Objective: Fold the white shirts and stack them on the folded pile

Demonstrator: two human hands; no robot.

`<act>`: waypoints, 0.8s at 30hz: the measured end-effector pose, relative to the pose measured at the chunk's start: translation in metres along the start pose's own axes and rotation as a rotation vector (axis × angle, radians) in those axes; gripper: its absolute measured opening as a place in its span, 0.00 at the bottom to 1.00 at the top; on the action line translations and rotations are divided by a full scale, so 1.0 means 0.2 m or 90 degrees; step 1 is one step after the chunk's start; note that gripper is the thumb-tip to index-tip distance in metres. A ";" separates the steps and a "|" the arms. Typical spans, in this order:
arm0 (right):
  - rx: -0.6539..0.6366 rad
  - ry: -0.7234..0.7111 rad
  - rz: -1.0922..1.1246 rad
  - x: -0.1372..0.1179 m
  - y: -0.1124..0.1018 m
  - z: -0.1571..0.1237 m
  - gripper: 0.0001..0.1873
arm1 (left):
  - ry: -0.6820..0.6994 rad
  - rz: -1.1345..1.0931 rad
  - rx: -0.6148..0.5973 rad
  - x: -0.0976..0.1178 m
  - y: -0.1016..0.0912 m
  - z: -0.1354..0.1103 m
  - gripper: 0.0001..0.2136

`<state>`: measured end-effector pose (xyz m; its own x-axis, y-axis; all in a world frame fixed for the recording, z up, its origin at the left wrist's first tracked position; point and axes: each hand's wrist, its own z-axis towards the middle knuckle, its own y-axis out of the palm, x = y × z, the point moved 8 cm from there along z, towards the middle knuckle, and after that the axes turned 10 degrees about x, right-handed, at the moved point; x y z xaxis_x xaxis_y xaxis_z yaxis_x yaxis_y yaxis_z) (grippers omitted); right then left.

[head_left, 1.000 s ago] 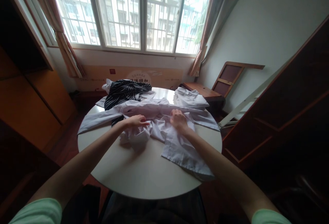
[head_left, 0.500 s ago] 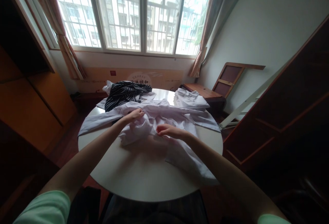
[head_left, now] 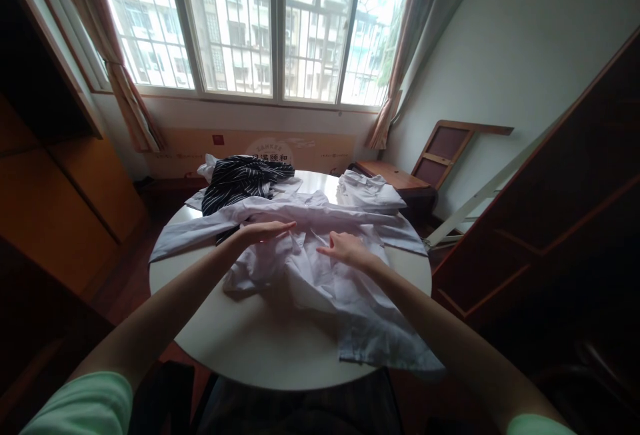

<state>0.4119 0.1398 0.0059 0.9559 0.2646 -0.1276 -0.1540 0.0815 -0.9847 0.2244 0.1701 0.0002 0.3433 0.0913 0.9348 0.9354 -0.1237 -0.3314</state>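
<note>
A white long-sleeved shirt [head_left: 310, 275] lies rumpled over the middle of the round white table. One sleeve stretches out to the left and the other to the right, and a lower part hangs over the table's near right edge. Above the shirt's left part, my left hand [head_left: 270, 230] is held flat with the fingers straight, gripping nothing. My right hand [head_left: 344, 247] is over the middle of the shirt, its fingers loosely bent and apart. Whether either hand touches the cloth is hard to see.
A black garment with white stripes [head_left: 245, 182] is heaped at the table's back left on other white cloth. Folded white clothes [head_left: 371, 192] are stacked at the back right. The table [head_left: 260, 348] has a rounded near edge. A brown wooden panel [head_left: 525, 235] leans at the right.
Both hands have let go of the shirt's bunched cloth and their fingers have loosened. The left hand has straightened. The shirt's front has dropped and spread nearer, towards the lower right.
</note>
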 end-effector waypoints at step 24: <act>0.200 0.083 0.242 -0.15 0.14 0.14 0.09 | 0.210 0.420 0.227 -0.07 0.26 -0.01 0.03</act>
<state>0.3714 0.1619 -0.0152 0.8381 0.2117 -0.5028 -0.5452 0.2926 -0.7856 0.2686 0.1608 -0.0305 0.8416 -0.1923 0.5047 0.5399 0.2760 -0.7952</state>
